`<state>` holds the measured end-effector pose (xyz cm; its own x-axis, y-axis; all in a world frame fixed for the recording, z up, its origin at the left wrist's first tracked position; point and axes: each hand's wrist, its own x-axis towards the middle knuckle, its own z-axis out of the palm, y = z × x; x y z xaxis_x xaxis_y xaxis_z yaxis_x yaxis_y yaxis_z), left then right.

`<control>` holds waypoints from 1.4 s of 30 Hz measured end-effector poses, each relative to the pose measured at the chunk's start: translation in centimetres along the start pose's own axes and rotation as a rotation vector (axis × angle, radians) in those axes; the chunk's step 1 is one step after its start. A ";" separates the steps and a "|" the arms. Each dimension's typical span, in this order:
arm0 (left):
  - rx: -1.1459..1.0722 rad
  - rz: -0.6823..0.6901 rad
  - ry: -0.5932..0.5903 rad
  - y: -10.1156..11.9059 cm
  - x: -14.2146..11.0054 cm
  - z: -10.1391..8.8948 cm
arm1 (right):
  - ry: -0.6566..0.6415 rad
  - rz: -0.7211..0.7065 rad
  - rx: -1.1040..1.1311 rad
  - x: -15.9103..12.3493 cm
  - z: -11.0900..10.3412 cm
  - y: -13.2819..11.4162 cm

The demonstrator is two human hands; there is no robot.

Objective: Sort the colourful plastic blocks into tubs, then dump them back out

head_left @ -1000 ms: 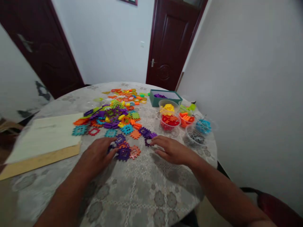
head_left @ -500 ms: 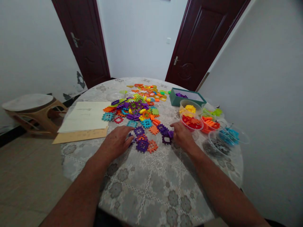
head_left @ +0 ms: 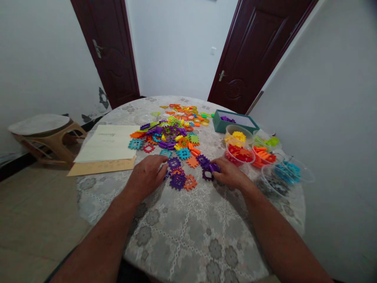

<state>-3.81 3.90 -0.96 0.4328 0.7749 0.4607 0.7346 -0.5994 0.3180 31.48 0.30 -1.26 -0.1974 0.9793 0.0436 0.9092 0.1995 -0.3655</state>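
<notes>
At the near edge of the loose pieces rests my left hand (head_left: 149, 171), its thumb and index finger apart. Beside its thumb lie a purple notched square piece (head_left: 174, 162), another purple square (head_left: 178, 181) and an orange notched piece (head_left: 190, 182). My right hand (head_left: 229, 173) has its thumb and fingers closed on a purple plastic piece (head_left: 214, 168), whose shape is partly hidden. A dark purple notched frame (head_left: 207, 175) and a purple square (head_left: 203, 160) lie just left of those fingers. Between the hands sits an orange notched square (head_left: 192, 162).
A mixed pile of colourful building pieces (head_left: 172, 131) spreads over the table (head_left: 188, 228). Right of it stand a green box (head_left: 220, 125) and tubs of yellow (head_left: 238, 136), red (head_left: 240, 152), orange (head_left: 262, 154), blue (head_left: 287, 171) and grey pieces (head_left: 277, 184). Papers (head_left: 107, 143) lie left.
My right hand's fingers have closed around the purple piece, which now shows between them. My left hand has stayed almost in place. The view has shifted slightly.
</notes>
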 end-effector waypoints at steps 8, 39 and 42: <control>-0.268 -0.074 -0.005 2.0 0.2 -1.2 | 0.286 -0.051 0.233 0.1 0.8 -2.7; -1.470 -0.945 0.232 3.0 0.6 -0.8 | 0.258 -0.340 0.137 0.5 6.8 -7.9; -1.474 -0.930 0.172 3.5 0.4 -0.3 | 0.305 -0.269 0.173 1.0 6.6 -7.4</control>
<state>-1.25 2.05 0.57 0.0534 0.9663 -0.2519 -0.4050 0.2515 0.8791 22.11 -0.45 -4.62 -0.2781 0.8634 0.4210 0.7606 0.4656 -0.4525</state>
